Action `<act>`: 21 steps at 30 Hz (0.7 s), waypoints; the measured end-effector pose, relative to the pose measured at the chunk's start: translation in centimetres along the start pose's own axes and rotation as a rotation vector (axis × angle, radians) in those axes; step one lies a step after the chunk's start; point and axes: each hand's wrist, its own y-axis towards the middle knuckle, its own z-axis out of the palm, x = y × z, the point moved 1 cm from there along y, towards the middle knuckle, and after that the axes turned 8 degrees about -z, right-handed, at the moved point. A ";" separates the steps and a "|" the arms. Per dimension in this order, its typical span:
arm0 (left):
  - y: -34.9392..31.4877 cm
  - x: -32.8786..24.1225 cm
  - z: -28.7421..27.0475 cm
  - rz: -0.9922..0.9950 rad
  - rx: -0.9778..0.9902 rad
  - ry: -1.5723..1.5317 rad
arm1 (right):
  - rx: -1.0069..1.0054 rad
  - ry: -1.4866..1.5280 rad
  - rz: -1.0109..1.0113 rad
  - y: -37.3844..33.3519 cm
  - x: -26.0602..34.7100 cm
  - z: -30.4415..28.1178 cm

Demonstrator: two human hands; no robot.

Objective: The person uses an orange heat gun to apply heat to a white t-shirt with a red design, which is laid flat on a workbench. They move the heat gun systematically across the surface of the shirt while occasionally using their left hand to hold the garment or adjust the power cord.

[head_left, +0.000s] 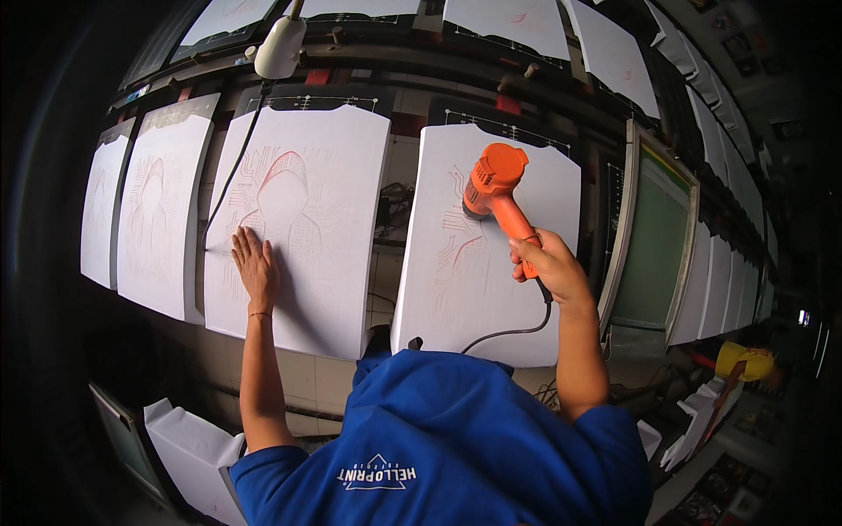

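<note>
An orange heat gun [509,197] is in my right hand [557,267], its fingers wrapped round the handle. The nozzle points down at a white shirt [491,298] stretched over a dark board, and hides part of a thin red and grey line print. A black cord trails from the handle across the cloth. To the left, my left hand [255,270] lies with fingers stretched out on the lower left of the print on a second white shirt [338,272]. That print [285,188] shows a hooded figure with circuit-like lines. I cannot tell how firmly this hand presses.
A screen-printing frame [653,237] with green mesh leans beside the right shirt. Over the left shirt hang a white socket block [281,46] and its black cable [235,167]. More boards with white shirts [162,206] line both sides and the far row. Something yellow [744,359] is at far right.
</note>
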 end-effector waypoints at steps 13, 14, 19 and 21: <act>-8.7 -5.6 -3.4 -0.023 0.083 -0.088 | 0.119 0.003 0.037 -1.0 0.4 1.9; -9.8 -6.3 -3.4 0.031 0.113 -0.096 | 0.087 -0.024 0.030 -1.3 0.6 1.8; -6.8 -5.3 -5.2 0.098 -0.114 -0.264 | -0.013 -0.023 0.006 -2.5 -0.6 0.5; -2.0 -2.6 -7.2 -0.029 -0.333 -0.291 | -0.055 -0.013 0.015 -3.0 -0.5 -0.6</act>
